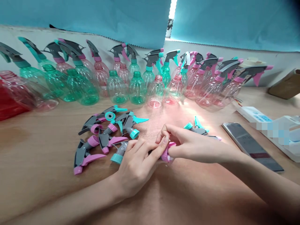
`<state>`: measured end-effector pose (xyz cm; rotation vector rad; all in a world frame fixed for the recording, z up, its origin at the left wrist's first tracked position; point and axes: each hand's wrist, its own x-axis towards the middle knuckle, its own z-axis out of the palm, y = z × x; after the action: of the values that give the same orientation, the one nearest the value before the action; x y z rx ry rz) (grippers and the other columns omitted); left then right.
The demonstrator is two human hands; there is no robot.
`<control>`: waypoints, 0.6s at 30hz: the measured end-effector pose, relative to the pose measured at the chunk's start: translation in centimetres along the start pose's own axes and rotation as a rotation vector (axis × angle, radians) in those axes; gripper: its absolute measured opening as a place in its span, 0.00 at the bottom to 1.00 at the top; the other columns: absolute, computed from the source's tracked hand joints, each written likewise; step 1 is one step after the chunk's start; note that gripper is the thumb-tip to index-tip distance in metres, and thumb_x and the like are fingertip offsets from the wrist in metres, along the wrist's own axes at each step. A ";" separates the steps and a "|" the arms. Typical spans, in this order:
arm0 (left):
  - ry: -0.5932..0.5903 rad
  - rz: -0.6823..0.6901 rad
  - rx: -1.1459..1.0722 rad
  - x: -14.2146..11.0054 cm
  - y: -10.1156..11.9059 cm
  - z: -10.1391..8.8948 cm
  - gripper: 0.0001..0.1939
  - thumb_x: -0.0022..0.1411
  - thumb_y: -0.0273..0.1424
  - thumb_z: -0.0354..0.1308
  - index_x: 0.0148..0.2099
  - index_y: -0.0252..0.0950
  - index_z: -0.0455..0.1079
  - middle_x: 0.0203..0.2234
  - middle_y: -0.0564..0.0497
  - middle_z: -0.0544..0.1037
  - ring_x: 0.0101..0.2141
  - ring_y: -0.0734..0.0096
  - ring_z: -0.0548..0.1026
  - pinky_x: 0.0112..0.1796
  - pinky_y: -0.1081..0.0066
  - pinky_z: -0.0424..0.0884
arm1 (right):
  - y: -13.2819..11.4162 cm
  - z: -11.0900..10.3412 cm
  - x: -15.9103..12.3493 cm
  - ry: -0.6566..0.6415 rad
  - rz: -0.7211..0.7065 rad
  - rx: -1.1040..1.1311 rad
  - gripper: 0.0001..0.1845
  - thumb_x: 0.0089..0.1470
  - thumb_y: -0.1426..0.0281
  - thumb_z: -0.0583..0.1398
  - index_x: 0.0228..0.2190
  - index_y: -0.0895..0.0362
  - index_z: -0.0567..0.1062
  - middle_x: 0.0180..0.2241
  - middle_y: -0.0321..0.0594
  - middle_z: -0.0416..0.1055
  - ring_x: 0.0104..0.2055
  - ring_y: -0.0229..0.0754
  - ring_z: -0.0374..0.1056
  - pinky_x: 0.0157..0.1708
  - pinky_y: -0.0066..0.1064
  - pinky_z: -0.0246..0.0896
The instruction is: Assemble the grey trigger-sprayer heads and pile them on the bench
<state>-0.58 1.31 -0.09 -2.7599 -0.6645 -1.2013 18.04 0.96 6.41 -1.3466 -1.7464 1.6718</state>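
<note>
Between both hands is a trigger spray head with a pink collar; most of its body is hidden by my fingers. My left hand is closed around it from the left, thumb near the collar. From the right, my right hand grips at the collar with bent fingers. Just left of my hands lies a loose pile of grey trigger spray heads with pink or teal parts, among them a pink one and one with a teal collar. Beyond my right hand rests another teal spray head.
Along the wall stand several clear green bottles and pink bottles, some open-necked, others topped with spray heads. A phone and a white power strip lie at the right. Something red is at the far left.
</note>
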 end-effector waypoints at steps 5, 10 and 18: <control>0.008 -0.025 0.077 0.0 -0.4 0.1 0.14 0.68 0.29 0.48 0.52 0.30 0.65 0.31 0.48 0.75 0.33 0.68 0.69 0.33 0.68 0.56 | 0.6 -0.4 0.7 -0.019 0.028 0.225 0.13 0.46 0.80 0.57 0.29 0.54 0.58 0.30 0.31 0.65 0.34 0.35 0.65 0.36 0.32 0.63; -0.017 -0.070 0.067 -0.1 -0.5 0.3 0.13 0.67 0.24 0.50 0.53 0.34 0.66 0.34 0.50 0.76 0.34 0.69 0.71 0.34 0.67 0.56 | 0.4 -2.0 0.4 -0.094 0.062 0.174 0.14 0.46 0.75 0.61 0.35 0.56 0.64 0.37 0.36 0.69 0.42 0.40 0.68 0.44 0.37 0.64; 0.002 -0.094 -0.013 0.2 -0.4 0.0 0.11 0.67 0.29 0.51 0.51 0.35 0.64 0.33 0.51 0.77 0.34 0.71 0.72 0.35 0.68 0.57 | -1.1 -3.2 -1.3 0.056 -0.169 -0.452 0.11 0.51 0.63 0.60 0.36 0.55 0.69 0.37 0.35 0.70 0.37 0.38 0.67 0.36 0.32 0.64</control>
<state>-0.64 1.74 0.02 -2.7656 -0.7980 -1.2301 20.81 1.80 8.56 -1.3582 -2.2224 1.1803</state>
